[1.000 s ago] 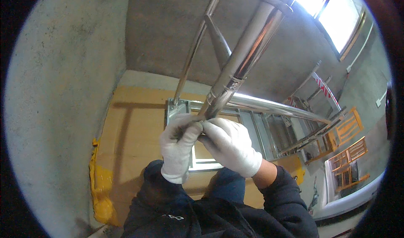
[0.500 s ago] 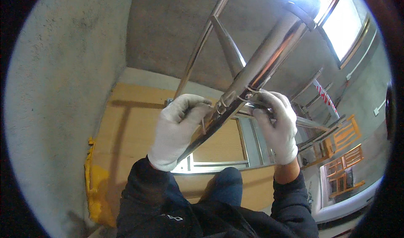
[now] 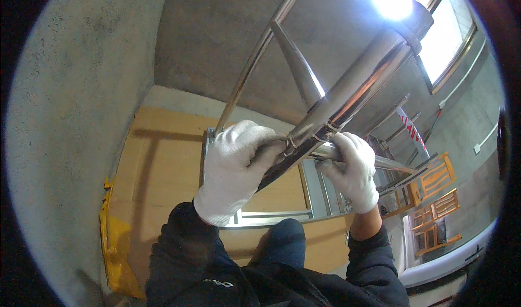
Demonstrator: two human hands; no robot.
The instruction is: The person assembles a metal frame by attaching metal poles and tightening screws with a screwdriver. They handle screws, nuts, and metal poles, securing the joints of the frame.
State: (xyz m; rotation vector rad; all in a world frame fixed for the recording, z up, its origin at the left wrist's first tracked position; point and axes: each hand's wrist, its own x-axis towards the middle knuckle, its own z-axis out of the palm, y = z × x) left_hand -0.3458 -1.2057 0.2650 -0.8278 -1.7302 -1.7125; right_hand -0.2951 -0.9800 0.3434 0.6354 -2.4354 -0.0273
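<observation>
A thick, shiny metal tube (image 3: 361,76) slants from the upper right down between my hands. Thin, pale ties (image 3: 292,142) loop round its lower part. My left hand (image 3: 230,166), in a white knit glove, is closed at the tube's left side, its thumb and fingertips pinching by a tie. Gloved the same way, my right hand (image 3: 353,168) has curled fingers at the other side, the fingertips by a second loop (image 3: 332,128). A thinner metal bar (image 3: 388,164) runs behind those fingers; what they hold is hidden.
A slim metal leg with a brace (image 3: 255,63) rises behind the tube. Below lies a yellowish board (image 3: 168,166) with a pale metal frame (image 3: 271,216). Yellow sheeting (image 3: 118,253) lies by the left wall. Wooden chairs (image 3: 437,177) and a window (image 3: 445,41) are at the right.
My left hand has moved right and up along the tube, closer to the loops, with its fingertips now at a tie. The right hand has shifted slightly down and left.
</observation>
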